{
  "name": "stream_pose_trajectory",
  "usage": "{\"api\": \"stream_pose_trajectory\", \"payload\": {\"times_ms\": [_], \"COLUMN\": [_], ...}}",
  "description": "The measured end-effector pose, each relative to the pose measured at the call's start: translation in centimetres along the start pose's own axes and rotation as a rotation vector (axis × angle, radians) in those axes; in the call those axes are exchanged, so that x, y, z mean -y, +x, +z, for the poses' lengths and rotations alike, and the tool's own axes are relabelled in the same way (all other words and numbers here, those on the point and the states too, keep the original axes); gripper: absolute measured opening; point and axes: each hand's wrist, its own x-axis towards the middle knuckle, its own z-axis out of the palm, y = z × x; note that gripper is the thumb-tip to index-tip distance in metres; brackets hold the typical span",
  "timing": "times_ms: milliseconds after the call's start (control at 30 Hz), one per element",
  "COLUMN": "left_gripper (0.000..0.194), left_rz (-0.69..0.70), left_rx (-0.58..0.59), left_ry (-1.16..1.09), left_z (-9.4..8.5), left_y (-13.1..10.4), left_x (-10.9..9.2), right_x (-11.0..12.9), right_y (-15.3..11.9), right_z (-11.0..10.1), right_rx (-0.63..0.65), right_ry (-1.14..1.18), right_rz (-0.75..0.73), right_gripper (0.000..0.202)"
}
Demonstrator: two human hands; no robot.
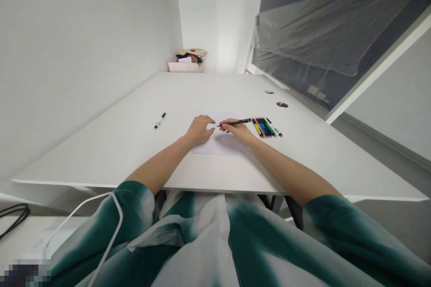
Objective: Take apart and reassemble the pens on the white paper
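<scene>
A sheet of white paper (pixel 220 145) lies on the white table in front of me. My right hand (pixel 237 131) is closed around a black pen (pixel 240 122), its tip pointing left, close above the paper; whether it touches cannot be made out. Resting on the paper's left part is my left hand (pixel 200 129), empty, with thumb and fingers apart and curved toward the pen tip. Just right of my right hand, several coloured pens and markers (pixel 264 128) lie side by side in a row.
A white and black marker (pixel 160 120) lies alone to the left on the table (pixel 117 143). At the far end stands a pale box (pixel 185 67) with items piled in it. Two round metal grommets (pixel 282 105) sit near the right edge, beside a dark, plastic-covered panel (pixel 303 31).
</scene>
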Motion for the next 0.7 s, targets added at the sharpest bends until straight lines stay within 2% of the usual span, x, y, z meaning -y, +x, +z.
{"api": "stream_pose_trajectory", "payload": {"times_ms": [133, 200, 267, 433, 700], "left_gripper": [0.036, 0.037, 0.038, 0.039, 0.037], "left_rz": [-0.113, -0.149, -0.162, -0.143, -0.129], "left_rx": [0.126, 0.212, 0.243, 0.221, 0.189], "left_ry": [0.063, 0.073, 0.072, 0.056, 0.034], "left_z": [0.2, 0.4, 0.7, 1.2, 1.4], "left_y": [-0.3, -0.4, -0.5, -0.4, -0.5], "left_x": [1.7, 2.4, 2.9, 3.3, 3.5], "right_x": [-0.2, -0.5, -0.7, -1.1, -1.4], "right_y": [0.3, 0.4, 0.3, 0.0, -0.1], "right_z": [0.2, 0.4, 0.7, 0.9, 0.8], "right_rx": [-0.143, -0.165, -0.166, -0.148, -0.106], "right_ry": [-0.079, -0.137, -0.209, -0.321, -0.341], "right_rz": [0.025, 0.074, 0.117, 0.116, 0.093], "right_gripper": [0.009, 0.006, 0.005, 0.011, 0.012]}}
